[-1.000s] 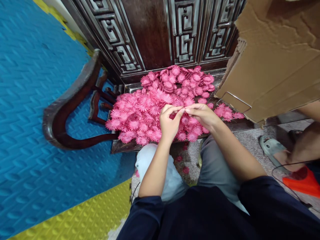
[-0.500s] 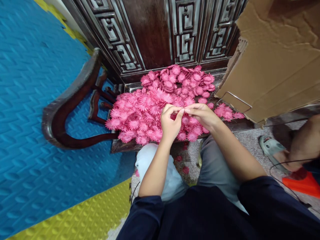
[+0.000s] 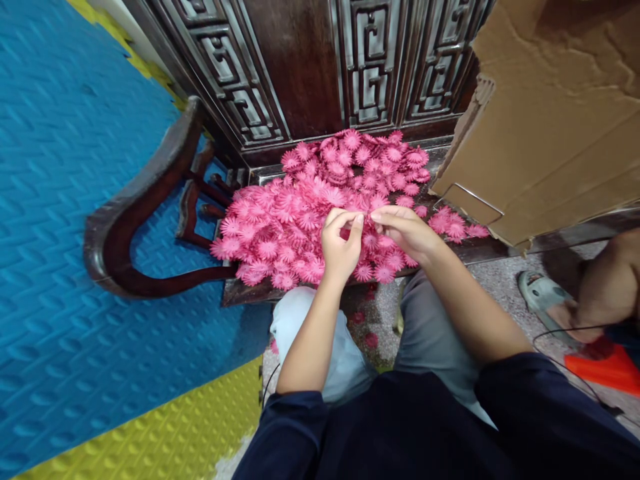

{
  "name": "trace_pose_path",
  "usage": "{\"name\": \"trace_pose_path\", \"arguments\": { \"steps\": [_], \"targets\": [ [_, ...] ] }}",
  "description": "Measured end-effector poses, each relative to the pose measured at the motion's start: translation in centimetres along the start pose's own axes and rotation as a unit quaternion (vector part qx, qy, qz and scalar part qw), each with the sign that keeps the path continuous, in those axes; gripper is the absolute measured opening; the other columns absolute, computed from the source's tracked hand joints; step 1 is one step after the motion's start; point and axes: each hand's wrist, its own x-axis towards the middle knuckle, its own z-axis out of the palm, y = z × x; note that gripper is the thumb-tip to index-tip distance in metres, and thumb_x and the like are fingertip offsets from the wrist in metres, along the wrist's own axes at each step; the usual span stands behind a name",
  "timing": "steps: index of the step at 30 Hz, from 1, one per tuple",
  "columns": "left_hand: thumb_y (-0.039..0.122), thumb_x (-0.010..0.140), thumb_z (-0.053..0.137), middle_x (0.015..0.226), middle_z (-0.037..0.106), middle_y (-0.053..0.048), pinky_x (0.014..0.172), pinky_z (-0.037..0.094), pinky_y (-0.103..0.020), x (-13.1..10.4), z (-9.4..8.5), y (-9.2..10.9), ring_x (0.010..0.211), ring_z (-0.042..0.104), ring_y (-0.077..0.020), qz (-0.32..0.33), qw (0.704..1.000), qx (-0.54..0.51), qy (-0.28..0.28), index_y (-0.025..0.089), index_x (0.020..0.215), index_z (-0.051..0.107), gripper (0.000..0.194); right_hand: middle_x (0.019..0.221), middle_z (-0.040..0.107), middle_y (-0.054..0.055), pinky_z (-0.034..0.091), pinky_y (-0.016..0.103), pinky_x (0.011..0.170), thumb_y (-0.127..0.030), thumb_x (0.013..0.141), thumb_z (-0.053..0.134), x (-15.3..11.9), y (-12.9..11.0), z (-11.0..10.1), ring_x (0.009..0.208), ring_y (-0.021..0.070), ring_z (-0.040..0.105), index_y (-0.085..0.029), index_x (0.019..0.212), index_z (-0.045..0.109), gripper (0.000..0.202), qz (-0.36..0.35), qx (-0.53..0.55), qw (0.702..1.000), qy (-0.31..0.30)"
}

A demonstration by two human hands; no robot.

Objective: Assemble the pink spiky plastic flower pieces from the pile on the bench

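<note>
A large heap of pink flower-shaped pieces (image 3: 280,230) lies on a dark wooden bench (image 3: 240,292). Over the heap's front right part, my left hand (image 3: 342,241) has thumb and index finger pinched together; what they hold is too small to make out. Just to its right, my right hand (image 3: 404,228) is also in a pinch, its fingertips close to those of the left with a narrow gap between. Anything between the right fingertips is too small to name.
Right of the heap leans a torn cardboard sheet (image 3: 555,127) with a metal wire loop (image 3: 473,200) at its lower edge. A curved wooden armrest (image 3: 115,233) stands left. Pink pieces (image 3: 371,340) lie on the floor. Another person's sandalled foot (image 3: 547,300) is at right.
My fingertips, which were touching, have come slightly apart. The other person's leg at the right has shifted a little.
</note>
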Motion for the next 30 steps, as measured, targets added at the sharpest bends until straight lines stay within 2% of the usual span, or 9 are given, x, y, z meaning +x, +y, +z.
{"name": "trace_pose_path", "arguments": {
  "steps": [7, 15, 24, 30],
  "targets": [
    [0.037, 0.075, 0.065, 0.075, 0.058, -0.001, 0.068, 0.046, -0.025, -0.1, 0.1, 0.1, 0.071, 0.055, -0.0109, -0.023, 0.999, -0.026, -0.006, 0.019, 0.078, 0.068, 0.018, 0.063, 0.057, -0.002, 0.033, 0.025, 0.059, -0.032, 0.060, 0.073, 0.2, 0.3, -0.2, 0.060, 0.0091, 0.044, -0.019, 0.067, 0.068, 0.015, -0.007, 0.004, 1.000, -0.004],
    [0.026, 0.079, 0.060, 0.073, 0.059, 0.000, 0.069, 0.044, -0.026, 0.1, 0.0, -0.2, 0.071, 0.055, -0.0112, -0.056, 0.998, -0.032, 0.020, 0.019, 0.071, 0.065, 0.012, 0.058, 0.052, -0.003, 0.032, 0.025, 0.058, -0.031, 0.063, 0.069, 0.2, 0.0, 0.1, 0.057, 0.0084, 0.040, -0.018, 0.060, 0.063, 0.015, -0.012, -0.001, 1.000, 0.021],
    [0.022, 0.070, 0.068, 0.067, 0.055, 0.003, 0.062, 0.040, -0.022, 0.1, 0.2, -0.7, 0.063, 0.050, -0.0079, -0.105, 0.985, -0.133, 0.016, 0.018, 0.067, 0.065, 0.005, 0.055, 0.051, -0.004, 0.029, 0.024, 0.055, -0.027, 0.063, 0.066, 0.4, 0.3, 0.1, 0.056, 0.0076, 0.040, -0.017, 0.057, 0.060, 0.013, -0.019, 0.007, 0.999, 0.038],
    [0.023, 0.068, 0.071, 0.065, 0.056, 0.003, 0.063, 0.039, -0.023, 0.2, 0.2, -0.9, 0.063, 0.050, -0.0087, -0.108, 0.976, -0.188, 0.004, 0.019, 0.066, 0.066, 0.007, 0.057, 0.051, -0.004, 0.030, 0.024, 0.056, -0.026, 0.064, 0.065, 0.5, 0.5, 0.0, 0.054, 0.0070, 0.041, -0.017, 0.061, 0.061, 0.010, -0.020, 0.019, 0.999, 0.041]
  ]
}}
